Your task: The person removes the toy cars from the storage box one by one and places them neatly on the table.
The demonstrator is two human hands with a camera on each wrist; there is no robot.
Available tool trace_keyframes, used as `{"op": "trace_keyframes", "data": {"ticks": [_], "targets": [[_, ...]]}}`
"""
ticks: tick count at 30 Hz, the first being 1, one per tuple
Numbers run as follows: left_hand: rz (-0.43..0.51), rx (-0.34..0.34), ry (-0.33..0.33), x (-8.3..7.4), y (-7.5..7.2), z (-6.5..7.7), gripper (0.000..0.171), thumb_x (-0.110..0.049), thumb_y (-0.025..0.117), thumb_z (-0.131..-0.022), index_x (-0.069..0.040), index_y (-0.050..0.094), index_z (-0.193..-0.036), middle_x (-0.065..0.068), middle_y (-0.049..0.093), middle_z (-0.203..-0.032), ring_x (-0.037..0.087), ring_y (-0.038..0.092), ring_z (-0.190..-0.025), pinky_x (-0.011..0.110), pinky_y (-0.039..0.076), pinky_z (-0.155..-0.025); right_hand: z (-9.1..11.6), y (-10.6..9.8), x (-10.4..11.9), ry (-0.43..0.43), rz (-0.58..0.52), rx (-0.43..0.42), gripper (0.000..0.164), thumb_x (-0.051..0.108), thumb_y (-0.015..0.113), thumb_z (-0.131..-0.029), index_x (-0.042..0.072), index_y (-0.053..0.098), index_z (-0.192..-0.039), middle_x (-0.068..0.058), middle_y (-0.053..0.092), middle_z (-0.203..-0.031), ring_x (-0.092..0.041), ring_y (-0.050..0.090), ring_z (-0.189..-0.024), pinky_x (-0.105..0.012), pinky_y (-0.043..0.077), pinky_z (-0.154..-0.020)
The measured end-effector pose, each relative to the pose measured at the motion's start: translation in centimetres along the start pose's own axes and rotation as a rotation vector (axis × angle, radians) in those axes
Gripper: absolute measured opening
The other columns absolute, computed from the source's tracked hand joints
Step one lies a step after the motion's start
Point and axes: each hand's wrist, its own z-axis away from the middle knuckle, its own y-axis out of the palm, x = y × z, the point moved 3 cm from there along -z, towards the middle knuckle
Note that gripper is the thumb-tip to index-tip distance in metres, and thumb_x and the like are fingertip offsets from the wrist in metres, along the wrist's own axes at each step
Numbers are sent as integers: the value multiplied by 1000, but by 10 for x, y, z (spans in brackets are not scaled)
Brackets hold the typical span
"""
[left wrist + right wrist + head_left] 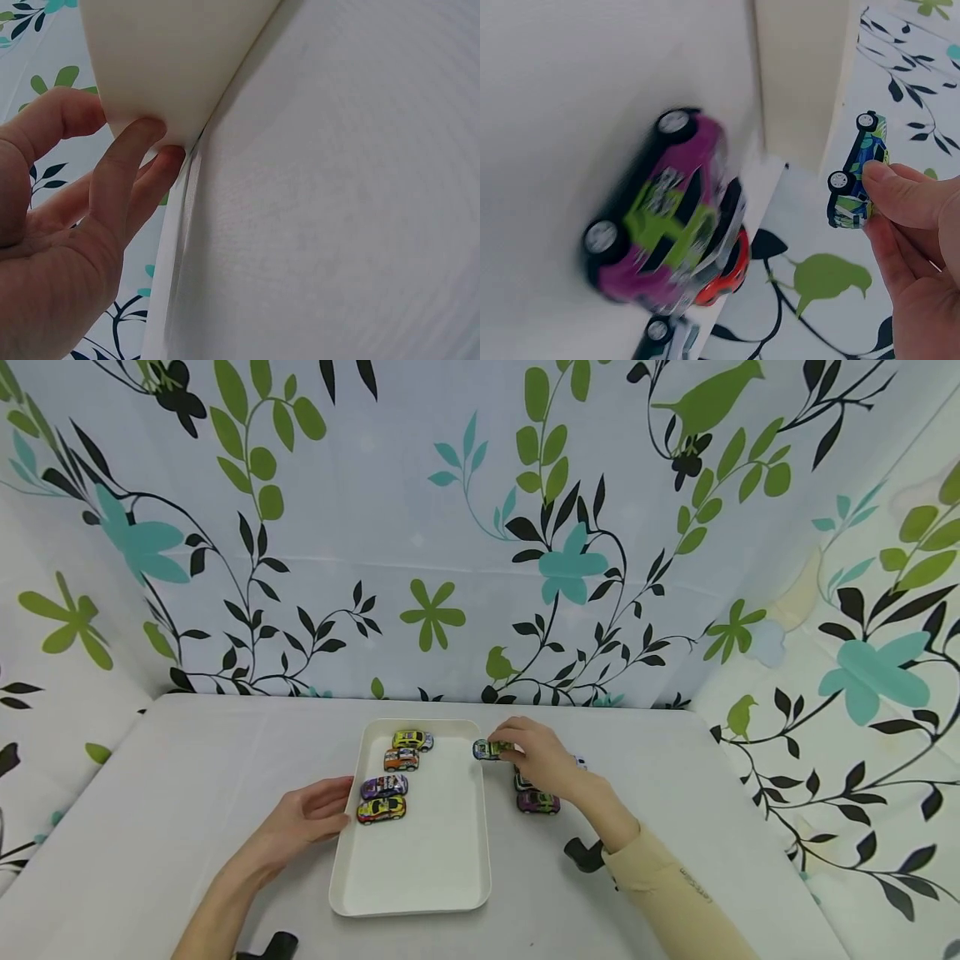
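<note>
Surface [225, 743] white, flat, far edge running straight across head view. Off-white rectangular tray [442, 860] lying directly on it near middle, long sides running away from person. Right of tray, standing apart from it, small group of toy cars: purple-and-green car [537, 802] nearest person; just beside it, mostly hidden, another showing red-orange [731, 277]; near them, pale-and-dark car [664, 337], cut by frame in right wrist view.

Hangs behind the white table [247, 735] as a printed backdrop [397, 552], bears black leaves [525, 529], teal flowers [573, 568], green sprigs [536, 393] and green birds [708, 403]; continues along both sides of the table.
</note>
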Motion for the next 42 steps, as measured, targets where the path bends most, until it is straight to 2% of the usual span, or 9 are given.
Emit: {"op": "trace_keyframes", "data": {"ticks": [8, 13, 18, 25, 31, 37, 42], "targets": [[0, 2, 4, 1, -1, 0, 67, -10, 68, -94, 3, 35, -151, 29, 38, -154, 43, 42, -140, 37, 55, -99, 22, -5, -16, 72, -31, 3, 25, -4, 72, -87, 4, 72, -111, -6, 69, -113, -22, 65, -105, -35, 59, -86], [0, 0, -4, 1, 0, -1, 67, -10, 68, -94, 2, 36, -151, 28, 38, -154, 43, 42, -140, 38, 55, -99, 34, -8, -25, 72, 15, -19, 26, -4, 75, -84, 6, 73, -109, -4, 70, -110, -20, 67, -102, -35, 59, -86], [-7, -1, -16, 0, -1, 0, 67, -11, 68, -94, 1, 36, -151, 28, 38, -154, 43, 42, -140, 40, 55, -99, 45, -12, -32, 67, 7, -41, 28, -6, 76, -83, 5, 73, -108, -4, 71, -108, -21, 67, -101, -37, 58, -84], [20, 4, -12, -3, -2, -1, 67, -10, 68, -93, 2, 36, -151, 28, 38, -154, 43, 42, -140, 37, 55, -99, 61, -21, -43, 98, 17, -45, 29, -5, 76, -82, 6, 73, -109, -4, 71, -107, -21, 67, -102, -39, 58, -87], [14, 4, -4, -6, -2, -1, 67, -11, 69, -93, 2, 36, -151, 29, 39, -153, 43, 43, -140, 36, 55, -99, 75, -30, -51, 98, 47, -86, 31, -8, 78, -78, 5, 74, -106, -5, 72, -105, -23, 68, -100, -42, 58, -85], [17, 4, -6, -6, -2, 0, 67, -9, 67, -93, 3, 36, -151, 29, 38, -154, 43, 42, -140, 37, 54, -100, 87, -31, -60, 144, 64, -56, 31, -7, 77, -80, 4, 74, -108, -5, 72, -107, -25, 67, -102, -44, 58, -87], [9, 2, -16, -5, -3, 0, 67, -10, 68, -94, 2, 35, -151, 28, 38, -154, 42, 42, -140, 38, 54, -101, 93, -29, -63, 143, 60, -46, 31, -7, 77, -80, 3, 73, -109, -8, 72, -109, -27, 67, -104, -45, 58, -88]]}}
